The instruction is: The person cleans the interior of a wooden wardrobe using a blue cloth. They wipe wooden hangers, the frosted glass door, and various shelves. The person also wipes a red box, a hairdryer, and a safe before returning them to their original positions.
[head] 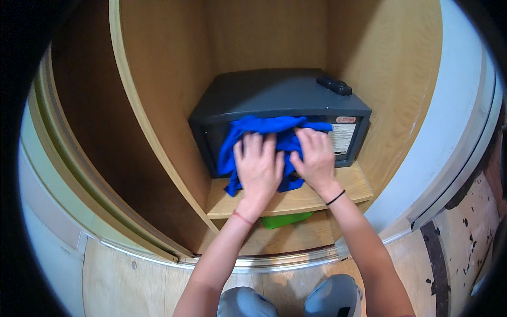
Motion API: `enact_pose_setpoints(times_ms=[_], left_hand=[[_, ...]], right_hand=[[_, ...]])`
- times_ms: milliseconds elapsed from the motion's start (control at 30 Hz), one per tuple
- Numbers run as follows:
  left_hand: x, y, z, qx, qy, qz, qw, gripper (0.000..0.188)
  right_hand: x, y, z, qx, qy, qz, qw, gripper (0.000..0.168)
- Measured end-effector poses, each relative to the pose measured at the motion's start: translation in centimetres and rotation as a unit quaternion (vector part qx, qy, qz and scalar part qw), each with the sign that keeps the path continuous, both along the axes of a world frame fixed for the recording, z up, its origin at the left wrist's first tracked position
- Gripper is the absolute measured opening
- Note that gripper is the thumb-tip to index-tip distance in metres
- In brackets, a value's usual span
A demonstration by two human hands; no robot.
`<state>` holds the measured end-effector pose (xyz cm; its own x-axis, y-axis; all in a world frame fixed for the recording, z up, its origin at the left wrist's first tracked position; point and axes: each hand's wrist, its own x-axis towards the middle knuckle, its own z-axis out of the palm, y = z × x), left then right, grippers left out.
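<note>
A bunched blue cloth (273, 125) covers much of the front of a dark grey safe (261, 91). My left hand (257, 166) grips the cloth's middle, its fingertips pressed into the folds and slightly blurred. Close beside it, my right hand (317, 154) holds the cloth's right part against the safe front. Loose cloth hangs below both palms to the shelf. At the safe's right front, a white printed label (344, 138) is partly exposed. The cloth hides the middle of the front panel.
The safe stands on a wooden shelf (350, 184) between cabinet walls. A small black object (334, 85) lies on top of it. Below the shelf is a green item (287, 220). A metal door track (277, 265) runs before my knees (247, 303).
</note>
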<state>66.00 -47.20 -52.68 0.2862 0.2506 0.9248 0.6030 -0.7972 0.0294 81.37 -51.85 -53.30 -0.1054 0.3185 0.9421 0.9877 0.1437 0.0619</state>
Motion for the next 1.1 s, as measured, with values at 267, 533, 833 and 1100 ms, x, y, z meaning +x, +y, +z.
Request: enact_pose_setpoints(times_ms=[267,533,833,1100], left_hand=[[-2.0,1.0,0.6,0.016,-0.008,0.071,0.997,0.032],[-6.2,1.7,-1.0,-0.112,-0.075,0.121,0.983,0.035],[2.3,-0.5,0.9,0.026,0.006,-0.034,0.999,0.03],[-1.4,0.2,-3.4,-0.055,0.06,-0.003,0.997,0.048]], right_hand=[[-4.6,1.1,1.6,0.009,0.064,-0.012,0.998,0.033],[-9.9,4.8,3.3,-0.009,-0.044,0.085,0.995,0.022],[-2.1,0.4,-0.4,0.003,0.143,-0.062,0.988,0.028],[-3.5,-0.8,-1.6,-0.052,0.039,-0.046,0.997,0.035]])
